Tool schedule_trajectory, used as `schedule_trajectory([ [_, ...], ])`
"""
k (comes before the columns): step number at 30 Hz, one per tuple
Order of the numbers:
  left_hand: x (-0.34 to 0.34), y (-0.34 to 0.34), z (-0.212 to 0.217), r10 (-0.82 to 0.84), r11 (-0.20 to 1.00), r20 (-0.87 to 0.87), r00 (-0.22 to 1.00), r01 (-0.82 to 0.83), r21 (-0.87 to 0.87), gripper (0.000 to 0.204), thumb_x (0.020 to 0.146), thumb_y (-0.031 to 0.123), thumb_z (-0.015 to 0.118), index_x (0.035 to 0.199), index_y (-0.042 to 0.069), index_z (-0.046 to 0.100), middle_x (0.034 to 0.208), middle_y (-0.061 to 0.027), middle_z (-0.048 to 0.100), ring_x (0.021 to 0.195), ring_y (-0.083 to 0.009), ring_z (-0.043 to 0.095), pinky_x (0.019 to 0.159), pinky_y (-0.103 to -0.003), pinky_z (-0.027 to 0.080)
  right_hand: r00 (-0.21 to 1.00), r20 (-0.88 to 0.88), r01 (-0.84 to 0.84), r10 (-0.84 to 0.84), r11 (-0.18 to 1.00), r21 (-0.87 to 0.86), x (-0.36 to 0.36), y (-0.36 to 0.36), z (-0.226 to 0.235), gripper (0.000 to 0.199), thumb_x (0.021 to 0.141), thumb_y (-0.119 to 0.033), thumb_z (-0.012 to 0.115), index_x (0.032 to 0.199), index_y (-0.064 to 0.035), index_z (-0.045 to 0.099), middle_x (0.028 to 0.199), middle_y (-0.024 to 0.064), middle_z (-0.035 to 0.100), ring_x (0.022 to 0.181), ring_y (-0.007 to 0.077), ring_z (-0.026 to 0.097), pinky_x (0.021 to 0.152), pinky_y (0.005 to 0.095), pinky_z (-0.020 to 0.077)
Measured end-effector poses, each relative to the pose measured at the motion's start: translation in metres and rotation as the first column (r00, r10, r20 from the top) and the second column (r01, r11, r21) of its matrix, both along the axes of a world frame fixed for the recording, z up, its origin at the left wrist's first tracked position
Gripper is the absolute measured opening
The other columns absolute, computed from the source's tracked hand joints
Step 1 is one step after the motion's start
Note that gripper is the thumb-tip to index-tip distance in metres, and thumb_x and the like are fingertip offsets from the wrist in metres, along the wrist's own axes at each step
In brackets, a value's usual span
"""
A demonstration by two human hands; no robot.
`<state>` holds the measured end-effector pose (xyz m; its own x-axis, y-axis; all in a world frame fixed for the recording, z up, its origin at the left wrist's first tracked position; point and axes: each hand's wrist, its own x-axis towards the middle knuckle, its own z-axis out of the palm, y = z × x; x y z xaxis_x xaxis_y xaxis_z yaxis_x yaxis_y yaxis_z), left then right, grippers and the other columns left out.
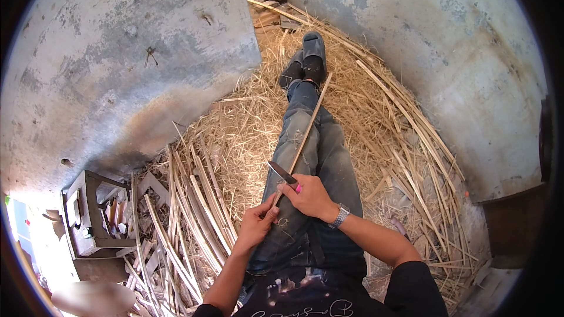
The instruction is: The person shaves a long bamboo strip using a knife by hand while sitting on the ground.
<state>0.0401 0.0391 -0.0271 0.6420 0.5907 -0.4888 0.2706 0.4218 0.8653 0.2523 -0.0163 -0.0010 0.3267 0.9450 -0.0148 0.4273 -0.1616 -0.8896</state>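
Note:
A long thin bamboo strip [309,132] lies slanted along my outstretched legs, its far end up near my shoes. My left hand [257,223] is closed round the strip's near end, above my thigh. Just ahead of it, my right hand [309,197] grips a knife [281,171] by its pink handle, of which only a bit shows. The dark blade points away to the left and crosses the strip close to my right fingers. Whether its edge touches the strip I cannot tell. Small curled shavings [283,221] rest on my jeans.
Pale shavings [235,141] cover the floor around my legs. Bundles of long strips lie at left [202,217] and along the right wall [411,111]. A wooden frame [97,217] with pieces inside stands at far left. Grey walls [458,53] rise on both sides.

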Motion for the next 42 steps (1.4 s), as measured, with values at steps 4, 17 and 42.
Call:
schedule_trajectory([
  [4, 0.005, -0.010, -0.007, 0.024, 0.961, -0.053, 0.998, -0.008, 0.276, 0.052, 0.105, 0.031, 0.072, 0.148, 0.003, 0.061, 0.098, 0.0010, 0.071, 0.073, -0.0045, 0.054, 0.070, -0.023, 0.048, 0.999, -0.003, 0.037, -0.036, 0.998, 0.046, -0.005, 0.001, -0.005, 0.033, 0.098, -0.026, 0.070, 0.087, 0.0051, 0.070, 0.070, 0.0229, 0.068, 0.065, 0.0405, 0.069, 0.059, 0.0451, 0.0511],
  [17, -0.001, 0.016, 0.010, 0.010, 0.985, -0.035, 0.999, -0.016, -0.170, 0.048, 0.112, 0.045, 0.053, 0.091, 0.006, 0.069, 0.068, 0.0020, 0.057, 0.045, -0.0059, 0.039, 0.044, -0.025, 0.028, 0.955, 0.246, -0.164, 0.168, 0.986, -0.038, 0.008, -0.014, 0.024, 0.041, 0.103, -0.040, 0.063, 0.082, -0.0049, 0.067, 0.070, 0.0158, 0.068, 0.066, 0.0409, 0.067, 0.061, 0.0515, 0.0516],
  [42, -0.016, 0.023, 0.000, -0.056, 0.987, -0.070, 0.996, 0.045, -0.153, 0.044, 0.114, 0.047, 0.048, 0.087, 0.012, 0.052, 0.067, 0.0023, 0.049, 0.051, -0.0073, 0.041, 0.046, -0.026, 0.033, 0.681, 0.732, 0.027, -0.020, 1.000, 0.002, 0.056, 0.033, -0.021, 0.045, 0.108, -0.049, 0.051, 0.087, -0.0108, 0.061, 0.058, 0.0150, 0.064, 0.052, 0.0382, 0.066, 0.047, 0.0509, 0.0519],
])
